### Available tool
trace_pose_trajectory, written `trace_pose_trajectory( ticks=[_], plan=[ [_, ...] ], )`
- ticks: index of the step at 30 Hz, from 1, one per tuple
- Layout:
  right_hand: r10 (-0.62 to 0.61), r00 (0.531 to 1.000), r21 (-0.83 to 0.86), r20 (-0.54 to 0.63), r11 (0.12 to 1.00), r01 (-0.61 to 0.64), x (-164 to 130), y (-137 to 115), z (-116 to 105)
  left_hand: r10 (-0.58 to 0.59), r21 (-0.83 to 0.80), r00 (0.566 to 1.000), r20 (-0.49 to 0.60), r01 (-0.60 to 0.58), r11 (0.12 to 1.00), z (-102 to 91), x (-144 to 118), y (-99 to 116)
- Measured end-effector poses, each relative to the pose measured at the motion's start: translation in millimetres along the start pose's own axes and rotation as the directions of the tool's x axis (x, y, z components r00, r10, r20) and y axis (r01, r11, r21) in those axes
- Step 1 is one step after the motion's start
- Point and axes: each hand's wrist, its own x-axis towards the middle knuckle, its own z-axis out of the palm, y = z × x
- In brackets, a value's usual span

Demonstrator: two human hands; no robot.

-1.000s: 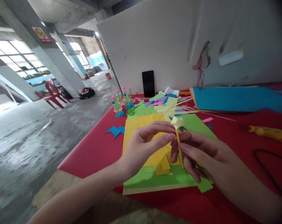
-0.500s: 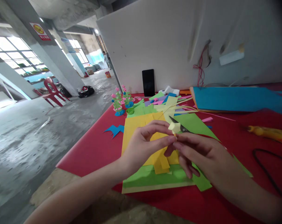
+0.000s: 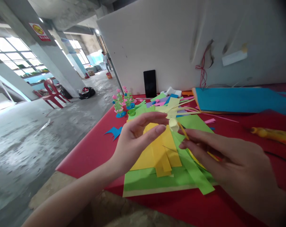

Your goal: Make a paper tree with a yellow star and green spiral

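A small pale-yellow paper flower (image 3: 173, 125) is up in front of me, seen at the upper end of a narrow yellow paper strip (image 3: 183, 131). My right hand (image 3: 228, 154) pinches this strip between thumb and forefinger. Just left of the flower, my left hand (image 3: 137, 135) has thumb and forefinger apart, the forefinger tip close to the petals; whether it touches them I cannot tell. Yellow sheets and strips (image 3: 143, 157) lie below on green paper (image 3: 143, 183). Something curved and yellow (image 3: 195, 159) under my right hand is mostly hidden.
Paper flower stands (image 3: 120, 107) are at the table's left edge, near a blue cutout (image 3: 113, 132). A phone (image 3: 150, 83) leans on the white panel. Blue sheets (image 3: 237, 100) and a yellow-handled tool (image 3: 272, 134) lie right. A person (image 3: 105, 61) is far back.
My left fingers have come off the flower and moved left. My right hand has turned and shifted right, showing the yellow strip. The scissors blades seen behind the flower no longer show.
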Motion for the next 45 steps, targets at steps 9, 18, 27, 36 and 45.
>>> trace_pose_trajectory(
  ticks=[9, 18, 27, 36, 45],
  plan=[
    [-0.224, 0.974, -0.117, -0.043, 0.969, 0.218, -2.0, -1.3, 3.2, 0.113, -0.039, 0.991, 0.065, -0.111, 0.993, -0.4, -1.3, 0.2],
    [-0.219, 0.976, -0.146, -0.012, 0.966, 0.215, -2.5, -3.7, 1.3, 0.147, -0.073, 0.983, 0.112, -0.140, 0.987, -0.6, -2.1, -1.0],
    [-0.256, 0.967, -0.095, -0.018, 0.963, 0.253, -7.1, -0.2, 3.7, 0.135, -0.116, 0.987, 0.083, -0.125, 0.985, 1.0, -4.7, -3.1],
    [-0.279, 0.960, -0.110, -0.008, 0.955, 0.276, -10.3, 4.4, 3.5, 0.168, -0.136, 0.983, 0.075, -0.157, 0.978, 2.1, -5.7, -2.9],
    [-0.218, 0.975, -0.140, -0.044, 0.968, 0.210, -14.0, 2.3, 4.5, 0.183, -0.145, 0.981, 0.068, -0.172, 0.974, 1.5, -5.5, -4.2]
  ],
)
